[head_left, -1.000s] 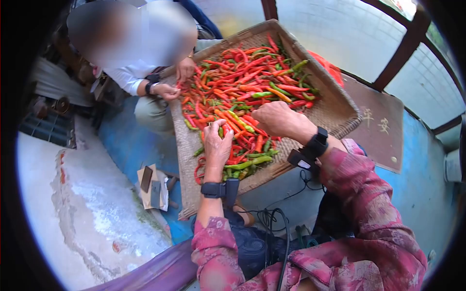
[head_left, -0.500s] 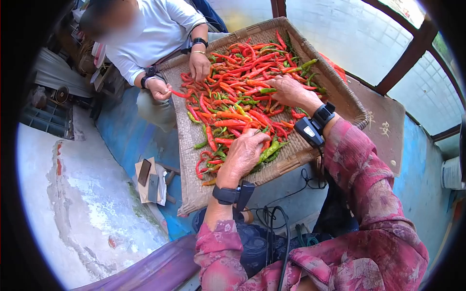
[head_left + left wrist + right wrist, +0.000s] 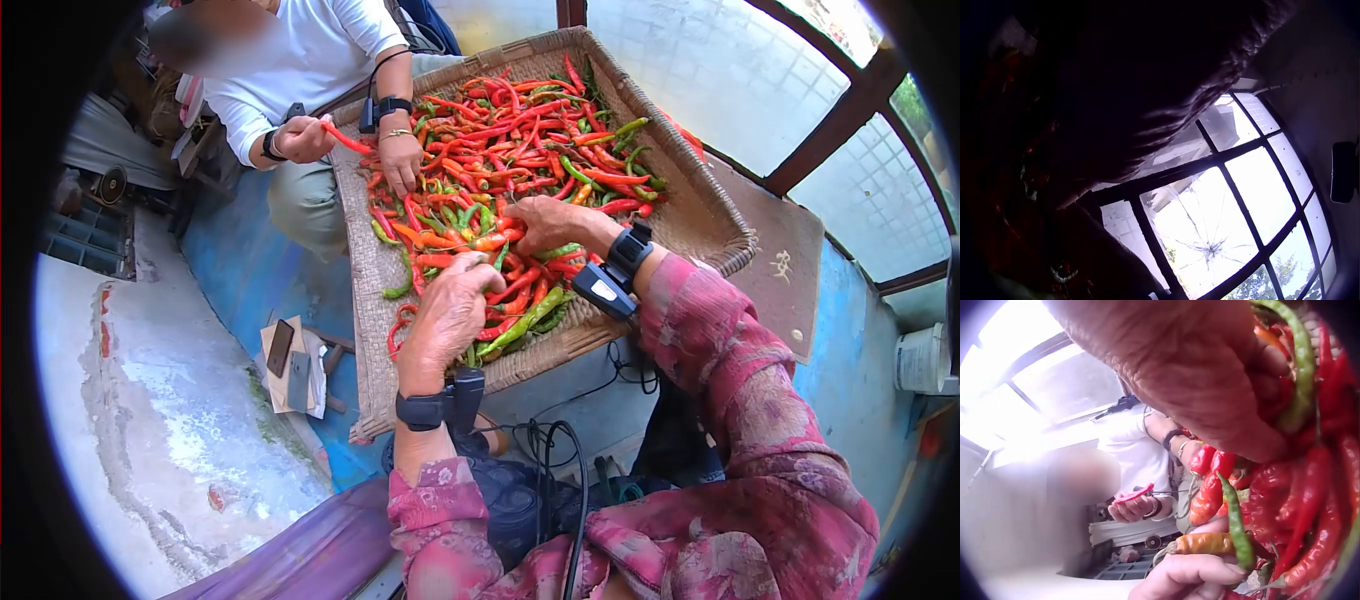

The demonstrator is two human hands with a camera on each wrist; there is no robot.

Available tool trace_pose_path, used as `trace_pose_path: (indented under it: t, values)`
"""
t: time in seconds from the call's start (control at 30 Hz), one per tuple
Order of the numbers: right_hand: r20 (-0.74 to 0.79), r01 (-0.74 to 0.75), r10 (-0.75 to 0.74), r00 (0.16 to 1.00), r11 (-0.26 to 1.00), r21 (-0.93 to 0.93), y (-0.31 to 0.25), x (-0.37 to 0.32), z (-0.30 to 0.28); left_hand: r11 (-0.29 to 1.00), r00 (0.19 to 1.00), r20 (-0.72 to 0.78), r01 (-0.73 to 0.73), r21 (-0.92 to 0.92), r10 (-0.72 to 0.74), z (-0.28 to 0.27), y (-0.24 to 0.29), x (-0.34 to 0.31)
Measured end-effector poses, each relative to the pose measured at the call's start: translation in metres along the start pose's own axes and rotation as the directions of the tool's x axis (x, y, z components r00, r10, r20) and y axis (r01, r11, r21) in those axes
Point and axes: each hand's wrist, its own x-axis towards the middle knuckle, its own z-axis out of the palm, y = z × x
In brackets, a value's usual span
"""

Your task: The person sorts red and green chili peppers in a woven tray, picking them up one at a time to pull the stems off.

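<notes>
Red, orange and green chili peppers are heaped in a woven tray. My left hand is low over the near part of the heap. In the right wrist view, the thumb and a finger of that left hand pinch an orange pepper, with a thin green pepper across it. My right hand, to the right and farther in, has bent fingers down among the peppers; its palm hides whether they grip one. The left wrist view is mostly dark, with my hand a silhouette.
Across the tray sits another person in a white shirt, one hand holding a red pepper, the other hand on the heap. Cables hang below the tray's near edge. Two phones lie at the left.
My left hand has moved left and slightly up from half a second ago; my right hand has come nearer to it. The other person has raised the hand with the red pepper.
</notes>
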Motion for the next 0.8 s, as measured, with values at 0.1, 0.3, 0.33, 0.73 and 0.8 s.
trace_pose_path:
  t: [0.1,0.3,0.33,0.73,0.8]
  values:
    - [0.148,0.018,-0.023,0.989,0.999,0.041,-0.02,-0.016,-0.017,0.995,0.995,-0.018,0.095,-0.006,-0.095,-0.014,-0.011,-0.004]
    - [0.123,0.128,-0.12,0.985,0.99,-0.053,-0.029,-0.043,-0.028,0.998,0.946,-0.324,0.041,0.037,-0.027,-0.018,-0.011,-0.002]
    - [0.135,0.135,-0.128,0.983,0.99,-0.043,-0.028,-0.046,-0.029,0.996,0.949,-0.308,0.078,0.035,-0.063,-0.017,-0.008,0.0]
    - [-0.312,0.291,-0.248,0.917,0.952,0.098,-0.036,-0.063,-0.021,0.98,0.956,-0.277,-0.14,-0.141,0.097,0.015,0.027,0.011]
    - [-0.336,0.31,-0.264,0.904,0.946,0.091,-0.048,-0.068,-0.027,0.979,0.941,-0.338,-0.094,-0.178,0.029,0.012,0.028,0.01]
